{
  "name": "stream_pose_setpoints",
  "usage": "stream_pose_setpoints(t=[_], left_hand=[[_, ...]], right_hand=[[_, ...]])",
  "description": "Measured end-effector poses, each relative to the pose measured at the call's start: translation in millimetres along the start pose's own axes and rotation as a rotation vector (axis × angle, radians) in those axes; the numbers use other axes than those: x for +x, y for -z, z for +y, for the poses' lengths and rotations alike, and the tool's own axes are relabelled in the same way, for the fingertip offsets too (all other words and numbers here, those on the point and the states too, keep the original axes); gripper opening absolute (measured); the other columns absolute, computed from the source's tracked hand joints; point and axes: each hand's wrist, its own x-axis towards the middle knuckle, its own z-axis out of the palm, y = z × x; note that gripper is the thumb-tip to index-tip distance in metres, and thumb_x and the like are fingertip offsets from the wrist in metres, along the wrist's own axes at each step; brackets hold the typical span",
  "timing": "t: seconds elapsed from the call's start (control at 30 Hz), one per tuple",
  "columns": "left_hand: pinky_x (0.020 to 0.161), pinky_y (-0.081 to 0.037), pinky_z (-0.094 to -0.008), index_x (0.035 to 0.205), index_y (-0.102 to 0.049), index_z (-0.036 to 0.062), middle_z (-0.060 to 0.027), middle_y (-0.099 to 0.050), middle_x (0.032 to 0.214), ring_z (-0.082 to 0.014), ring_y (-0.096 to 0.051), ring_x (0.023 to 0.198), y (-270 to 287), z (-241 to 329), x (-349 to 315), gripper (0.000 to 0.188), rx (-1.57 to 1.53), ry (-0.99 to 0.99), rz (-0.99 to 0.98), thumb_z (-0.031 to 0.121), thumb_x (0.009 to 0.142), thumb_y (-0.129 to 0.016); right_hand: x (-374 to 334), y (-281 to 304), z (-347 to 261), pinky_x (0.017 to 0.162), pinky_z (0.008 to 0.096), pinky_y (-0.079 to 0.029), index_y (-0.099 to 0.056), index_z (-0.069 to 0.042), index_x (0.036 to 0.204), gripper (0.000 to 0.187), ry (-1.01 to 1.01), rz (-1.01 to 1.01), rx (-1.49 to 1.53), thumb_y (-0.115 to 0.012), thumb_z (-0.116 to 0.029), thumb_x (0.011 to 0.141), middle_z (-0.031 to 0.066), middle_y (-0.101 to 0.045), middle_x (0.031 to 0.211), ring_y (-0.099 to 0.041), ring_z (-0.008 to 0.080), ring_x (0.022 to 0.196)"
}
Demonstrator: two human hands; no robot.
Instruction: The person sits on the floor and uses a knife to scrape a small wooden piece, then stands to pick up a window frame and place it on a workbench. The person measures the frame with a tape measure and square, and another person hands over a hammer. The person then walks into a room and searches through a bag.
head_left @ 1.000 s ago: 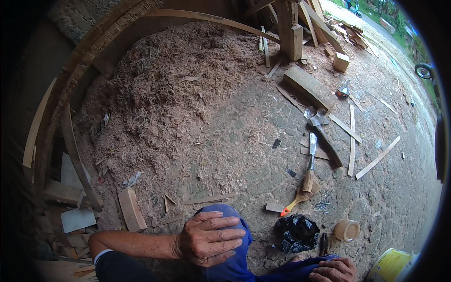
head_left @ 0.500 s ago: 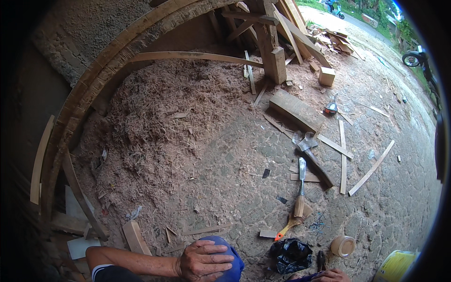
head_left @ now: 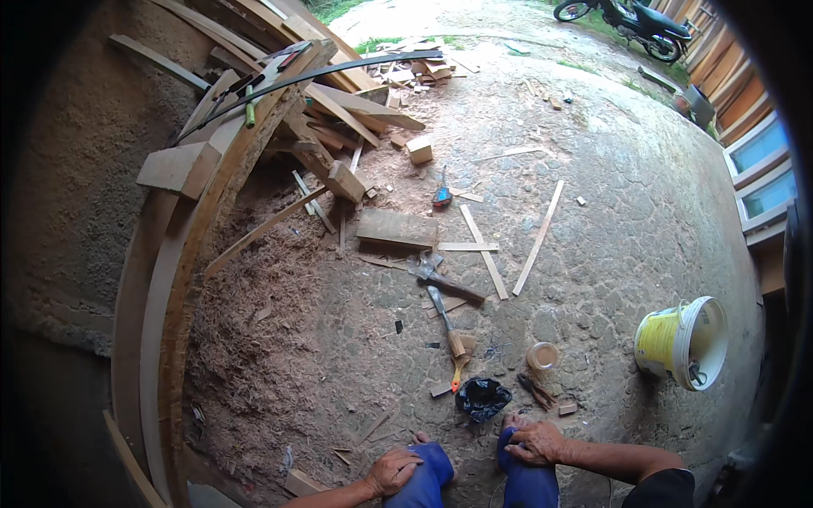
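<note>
Counting the clock from the view's centre, a long curved timber [head_left: 174,339] is filling nine o'clock; a heap of shavings [head_left: 254,339] is spreading at eight, beside it; a motorcycle [head_left: 627,25] is standing far off between one and two; blue trousers [head_left: 432,474] are covering the knees between five and six; a yellow-and-white bucket [head_left: 660,343] is leaning between three and four. A wooden block [head_left: 396,229] is lying near the centre; the right hand [head_left: 536,443], at five, is resting on the right knee, fingers loosely bent over the cloth; the left hand [head_left: 394,472], at six, is resting on the left knee, fingers loosely extended. A black plastic bag [head_left: 484,400] is sitting at five, blocking the ground just ahead of the feet; beyond it a chisel [head_left: 440,309] is lying by an orange-tipped brush [head_left: 458,372]; pliers [head_left: 536,391] are lying between four and five, near the right foot; a small round jar [head_left: 542,356] is standing at four.
</note>
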Motion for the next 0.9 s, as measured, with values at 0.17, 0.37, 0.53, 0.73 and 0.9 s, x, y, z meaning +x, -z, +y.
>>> stream_pose_setpoints(t=[0.17,0.37,0.53,0.73,0.9], left_hand=[[0.107,-0.039,-0.0524,0.13,-0.058,0.0055,-0.0249,-0.05,0.14,-0.0461,-0.051,0.124,-5,75,1,0.052,0.257,0.541,-0.293,0.043,0.094,-0.05],[0.118,-0.026,-0.0513,0.155,-0.025,0.0037,-0.0354,-0.013,0.158,-0.0531,-0.028,0.142,-18,147,-52,0.1,0.557,0.515,-0.733,0.068,0.085,-0.055],[0.103,-0.045,-0.0496,0.152,-0.03,-0.0011,-0.0248,-0.044,0.146,-0.0383,-0.051,0.128,13,124,-29,0.093,0.347,0.537,-1.118,0.062,0.09,-0.056],[0.089,-0.054,-0.0461,0.152,-0.041,0.0166,-0.0121,-0.055,0.139,-0.026,-0.061,0.113,44,169,-1,0.062,0.169,0.924,-0.924,0.043,0.098,-0.054],[0.088,-0.054,-0.0436,0.151,-0.042,0.0171,-0.0075,-0.055,0.141,-0.0237,-0.06,0.116,64,253,37,0.061,0.065,0.538,-0.941,0.042,0.097,-0.054]], right_hand=[[-57,-45,-52,0.098,0.0557,-0.045,-0.071,-0.015,0.108,0.043,-0.333,0.228,0.056,-0.056,-0.051,0.09,0.0172,-0.066,0.115,-0.06,0.037,0.114],[-157,-104,-120,0.116,0.0575,-0.027,-0.04,-0.025,0.15,0.07,-0.845,0.156,0.714,-0.054,-0.059,0.091,0.0216,-0.026,0.158,-0.031,0.0431,0.143],[-229,-138,-117,0.121,0.0516,-0.019,-0.024,-0.023,0.159,0.087,-0.74,0.159,1.049,-0.048,-0.069,0.09,0.0274,-0.017,0.161,-0.017,0.0459,0.149],[-269,-186,-68,0.117,0.0397,-0.03,-0.041,-0.01,0.151,0.084,-0.52,0.477,1.269,-0.049,-0.069,0.092,0.0231,-0.043,0.152,-0.038,0.0328,0.143],[-314,-191,-42,0.099,0.0398,-0.047,-0.062,-0.008,0.132,0.065,-0.489,0.58,1.516,-0.052,-0.061,0.095,0.0171,-0.066,0.126,-0.063,0.0274,0.113]])
